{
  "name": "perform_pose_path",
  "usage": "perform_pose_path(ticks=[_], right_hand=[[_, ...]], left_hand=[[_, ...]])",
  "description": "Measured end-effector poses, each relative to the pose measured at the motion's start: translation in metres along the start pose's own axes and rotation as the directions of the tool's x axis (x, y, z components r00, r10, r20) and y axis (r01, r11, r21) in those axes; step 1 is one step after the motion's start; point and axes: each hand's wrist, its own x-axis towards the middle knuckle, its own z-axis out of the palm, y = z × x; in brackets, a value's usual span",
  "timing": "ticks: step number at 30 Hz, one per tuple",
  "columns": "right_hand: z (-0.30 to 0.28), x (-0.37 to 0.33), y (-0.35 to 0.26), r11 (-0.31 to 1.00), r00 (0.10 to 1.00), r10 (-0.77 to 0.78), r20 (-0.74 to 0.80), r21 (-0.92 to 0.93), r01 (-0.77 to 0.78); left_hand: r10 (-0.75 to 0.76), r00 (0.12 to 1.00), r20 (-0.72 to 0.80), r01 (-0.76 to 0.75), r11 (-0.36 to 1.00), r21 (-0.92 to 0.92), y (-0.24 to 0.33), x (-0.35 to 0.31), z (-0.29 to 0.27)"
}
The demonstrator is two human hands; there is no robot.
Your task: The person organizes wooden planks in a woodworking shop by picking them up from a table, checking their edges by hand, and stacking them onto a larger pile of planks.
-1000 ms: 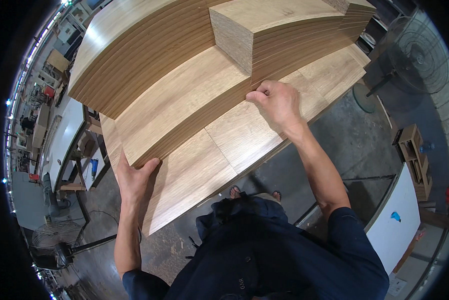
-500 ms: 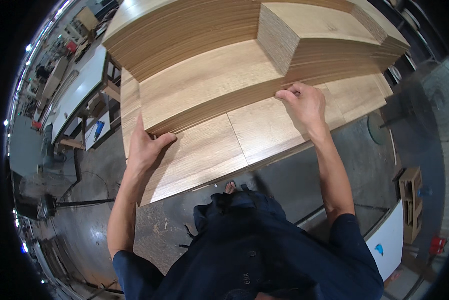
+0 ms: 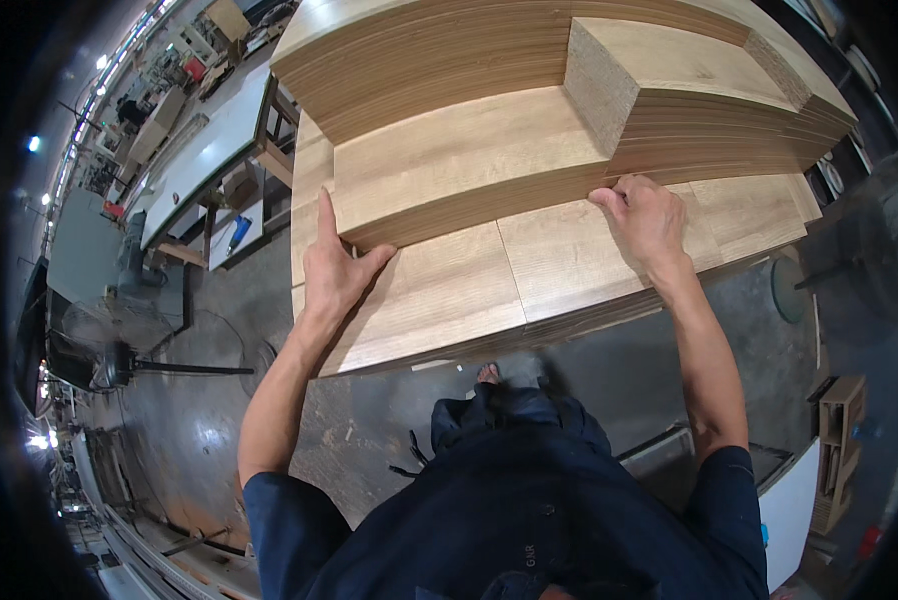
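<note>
A low stack of light wood-grain boards lies on a wider layer of similar boards. My left hand is at the stack's left front corner, open, with the index finger stretched along the left end and the thumb out beside the front edge. At the right part of the same front edge, close to a taller stack, my right hand rests with its fingers curled in and knuckles against the boards. I see nothing held in it. Its fingertips are partly hidden.
Behind rises another tall board stack. A white-topped table stands at the left, with a blue tool on its lower shelf. A pedestal fan is on the left floor, and a white panel at lower right.
The whole view has shifted, so the boards sit further right in the picture. My left hand has moved slightly away from me, its index finger now reaching further along the stack's end.
</note>
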Motion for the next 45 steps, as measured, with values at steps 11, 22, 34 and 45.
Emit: perform_pose_path(ticks=[11,22,34,45], right_hand=[[-0.003,0.007,0.005,0.991,0.996,0.088,0.031,0.094,-0.091],[-0.028,-0.023,0.002,0.946,0.991,0.113,0.07,0.298,-0.128],[0.002,-0.074,-0.027,0.878,0.895,-0.413,-0.169,0.187,0.44],[-0.001,-0.077,-0.02,0.902,0.896,-0.375,-0.239,0.13,0.412]], left_hand=[[0.011,0.999,0.04,-0.011,1.0,-0.012,0.005,0.005,0.002],[0.111,0.982,-0.15,-0.127,0.987,-0.103,-0.01,-0.044,-0.058],[0.361,0.914,-0.186,-0.286,0.897,0.337,0.028,-0.103,0.011],[0.458,0.888,0.039,-0.438,0.817,0.374,0.063,-0.109,0.039]])
